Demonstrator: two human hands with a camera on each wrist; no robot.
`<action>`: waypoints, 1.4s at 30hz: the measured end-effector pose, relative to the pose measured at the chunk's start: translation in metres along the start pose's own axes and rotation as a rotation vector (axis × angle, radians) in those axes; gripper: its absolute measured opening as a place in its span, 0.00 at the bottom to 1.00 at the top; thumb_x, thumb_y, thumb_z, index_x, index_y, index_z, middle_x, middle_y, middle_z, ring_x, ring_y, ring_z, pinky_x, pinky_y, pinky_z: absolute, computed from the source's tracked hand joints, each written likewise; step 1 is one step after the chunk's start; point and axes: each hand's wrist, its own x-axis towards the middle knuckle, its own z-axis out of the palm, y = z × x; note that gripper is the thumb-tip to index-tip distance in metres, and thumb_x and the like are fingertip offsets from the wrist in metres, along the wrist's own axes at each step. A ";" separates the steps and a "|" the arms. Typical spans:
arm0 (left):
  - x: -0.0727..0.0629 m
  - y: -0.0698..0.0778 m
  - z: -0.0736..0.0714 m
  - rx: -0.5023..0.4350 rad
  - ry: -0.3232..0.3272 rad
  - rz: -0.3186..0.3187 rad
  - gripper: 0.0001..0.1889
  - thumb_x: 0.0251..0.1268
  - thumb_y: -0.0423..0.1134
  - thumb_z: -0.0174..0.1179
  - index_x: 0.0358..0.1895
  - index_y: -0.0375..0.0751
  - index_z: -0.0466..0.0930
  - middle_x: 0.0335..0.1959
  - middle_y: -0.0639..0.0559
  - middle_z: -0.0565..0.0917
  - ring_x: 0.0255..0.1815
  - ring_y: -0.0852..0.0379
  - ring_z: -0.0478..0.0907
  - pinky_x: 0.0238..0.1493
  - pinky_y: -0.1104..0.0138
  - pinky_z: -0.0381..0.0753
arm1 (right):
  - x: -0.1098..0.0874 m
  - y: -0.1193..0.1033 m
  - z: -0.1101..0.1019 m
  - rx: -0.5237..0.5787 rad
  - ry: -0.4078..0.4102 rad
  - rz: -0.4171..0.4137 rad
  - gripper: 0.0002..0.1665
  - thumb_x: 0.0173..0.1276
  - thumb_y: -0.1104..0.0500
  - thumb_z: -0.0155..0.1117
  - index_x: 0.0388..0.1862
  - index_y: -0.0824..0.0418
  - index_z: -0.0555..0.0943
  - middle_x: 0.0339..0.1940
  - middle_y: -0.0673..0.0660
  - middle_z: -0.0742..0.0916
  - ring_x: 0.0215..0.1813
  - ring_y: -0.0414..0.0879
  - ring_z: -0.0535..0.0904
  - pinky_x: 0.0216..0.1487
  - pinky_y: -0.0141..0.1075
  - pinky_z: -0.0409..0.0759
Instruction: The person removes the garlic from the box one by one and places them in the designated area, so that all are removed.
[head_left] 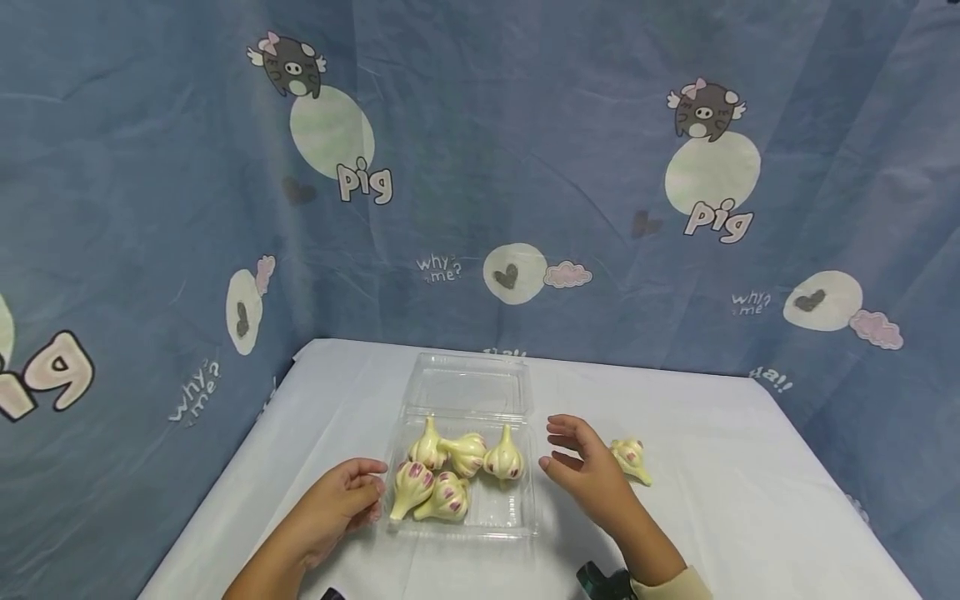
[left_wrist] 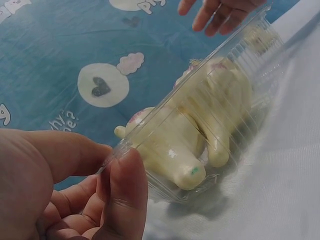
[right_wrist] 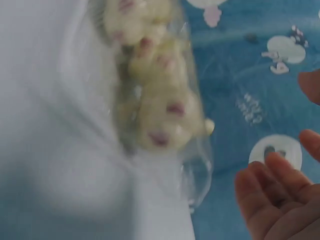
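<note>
One tan sleeve (head_left: 678, 585) shows at the bottom edge of the head view, right of centre, next to a dark object (head_left: 600, 581) below the right wrist. At lower left of centre, the left hand (head_left: 337, 504) pinches the rim of a clear plastic container (head_left: 502, 515) between thumb and finger. Beyond the container's right side, the right hand (head_left: 588, 475) holds nothing, its fingers loosely extended. Five garlic bulbs (head_left: 447, 497) lie inside, at lower centre: two at the front left, three in a row behind. A sixth bulb (head_left: 631, 460) rests right of the right hand on the white cloth (head_left: 750, 500). Farther up, the container's lid (head_left: 468, 385) is folded back; a blue curtain (head_left: 525, 125) with pig prints fills the upper frame.
</note>
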 end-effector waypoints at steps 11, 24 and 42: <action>0.000 0.000 -0.001 -0.011 -0.011 0.006 0.25 0.77 0.33 0.57 0.70 0.24 0.63 0.42 0.47 0.81 0.32 0.58 0.78 0.34 0.68 0.83 | 0.008 -0.023 0.021 -0.065 -0.163 0.035 0.40 0.68 0.58 0.76 0.75 0.57 0.70 0.76 0.61 0.73 0.76 0.64 0.71 0.72 0.60 0.74; 0.000 -0.002 -0.003 -0.024 -0.023 0.002 0.25 0.77 0.32 0.56 0.70 0.25 0.62 0.41 0.47 0.81 0.32 0.57 0.78 0.33 0.68 0.82 | 0.013 -0.035 0.038 -0.135 -0.216 0.045 0.42 0.68 0.52 0.76 0.77 0.58 0.69 0.76 0.65 0.70 0.78 0.69 0.66 0.70 0.60 0.76; 0.000 -0.002 -0.001 -0.018 -0.020 0.009 0.24 0.78 0.33 0.57 0.69 0.25 0.63 0.42 0.47 0.81 0.32 0.58 0.78 0.34 0.68 0.83 | 0.020 -0.042 0.060 -0.252 -0.130 0.178 0.49 0.61 0.48 0.80 0.77 0.58 0.68 0.75 0.73 0.69 0.74 0.71 0.69 0.65 0.68 0.74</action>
